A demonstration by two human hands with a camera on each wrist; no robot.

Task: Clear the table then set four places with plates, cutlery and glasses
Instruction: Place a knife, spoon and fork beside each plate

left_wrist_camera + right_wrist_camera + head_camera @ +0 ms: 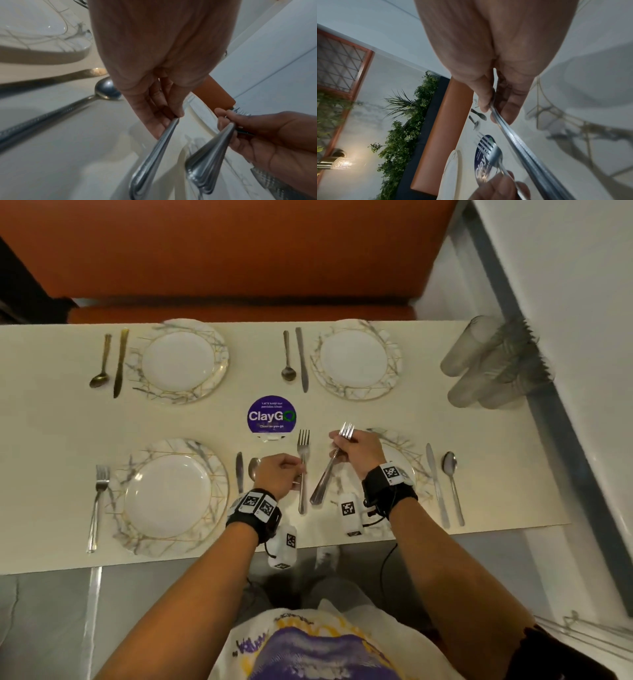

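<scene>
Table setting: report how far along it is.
Done: four plates, first at, are down, each with a knife and spoon; the near-left place has its fork. In hand: the left hand holds one fork, the right hand a bunch of forks. Left: remaining forks, and the glasses stacked at the table's end.

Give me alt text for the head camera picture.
Left hand holds one fork and right hand holds a bunch of forks over a table set with four plates. Stacked glasses lie at the right end.
</scene>
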